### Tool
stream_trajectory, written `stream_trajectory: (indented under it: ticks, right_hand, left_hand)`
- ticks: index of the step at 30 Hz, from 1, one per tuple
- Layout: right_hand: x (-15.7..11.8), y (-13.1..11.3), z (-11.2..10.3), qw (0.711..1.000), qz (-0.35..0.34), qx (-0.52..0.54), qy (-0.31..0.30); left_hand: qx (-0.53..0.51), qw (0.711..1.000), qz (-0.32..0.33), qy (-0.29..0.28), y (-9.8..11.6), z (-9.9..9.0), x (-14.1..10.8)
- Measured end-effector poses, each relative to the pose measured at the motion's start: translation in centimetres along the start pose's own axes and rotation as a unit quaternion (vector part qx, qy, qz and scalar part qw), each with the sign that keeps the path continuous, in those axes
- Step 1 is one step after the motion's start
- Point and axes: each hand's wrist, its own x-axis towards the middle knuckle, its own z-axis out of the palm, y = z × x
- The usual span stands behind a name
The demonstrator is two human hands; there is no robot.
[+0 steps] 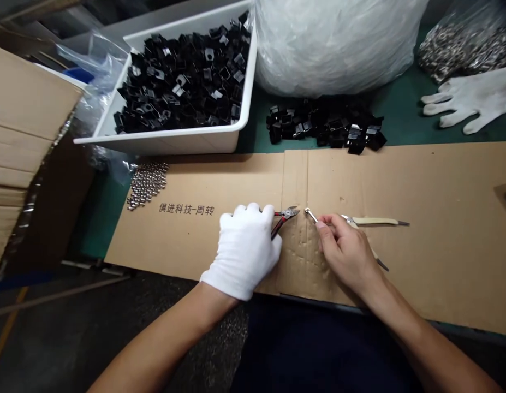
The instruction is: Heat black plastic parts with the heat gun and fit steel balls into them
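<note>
My left hand (248,245), in a white glove, is closed around the handles of red-and-black diagonal cutters (286,214). Their jaws point right, slightly parted. My bare right hand (346,248) pinches a small shiny metal piece (311,214) with a rounded, ring-like end toward the cutters; its other end is hidden in my fingers. A small gap separates that ring-like end from the cutter jaws. Partly behind my right hand lie pliers with cream-coloured handles (375,221), resting on the cardboard sheet (441,234).
A white bin (171,141) full of small black parts stands at the back left. More black parts (326,125) lie near a big plastic bag (338,43). Small metal pieces (146,184) sit in rows at left. A white glove (469,101) and bagged metal parts (469,46) are at right.
</note>
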Motion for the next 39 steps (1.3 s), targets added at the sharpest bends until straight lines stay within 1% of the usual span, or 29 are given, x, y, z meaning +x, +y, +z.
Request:
stream_trajectory:
  ticks: [6,9,12,18,24,27,32,39]
  right_hand:
    - [-0.3,-0.5,0.5,0.998,-0.046,0.008,0.044]
    - [-0.7,-0.5,0.3,0.994,-0.053,0.016,0.093]
    - [-1.3,-0.1,-0.2,0.990,-0.051,0.022,0.132]
    - [-2.6,1.1,-1.7,0.986,-0.040,0.018,0.164]
    - [-3.3,1.4,-2.9,0.983,-0.050,0.022,0.174]
    - [-3.3,1.7,-3.6,0.983,-0.052,0.024,0.175]
    - [-3.0,2.6,-4.7,0.979,-0.066,0.008,0.195]
    - [-3.2,3.1,-5.5,0.986,-0.052,0.000,0.161]
  left_hand:
    - [-0.002,1.000,-0.006,-0.016,-0.1,0.5,0.2]
    - [-0.001,1.000,-0.004,-0.020,-0.2,0.5,0.0]
    - [0.007,1.000,0.006,-0.013,0.0,-0.1,-0.4]
    - [0.030,0.998,0.046,-0.021,1.4,-2.2,-0.5]
    - [0.079,0.994,0.059,-0.045,2.4,-3.1,0.1]
    - [0.100,0.992,0.063,-0.049,2.7,-3.4,0.3]
    - [0.141,0.986,0.063,-0.062,3.3,-4.0,0.3]
    - [0.168,0.981,0.059,-0.071,3.7,-4.0,0.0]
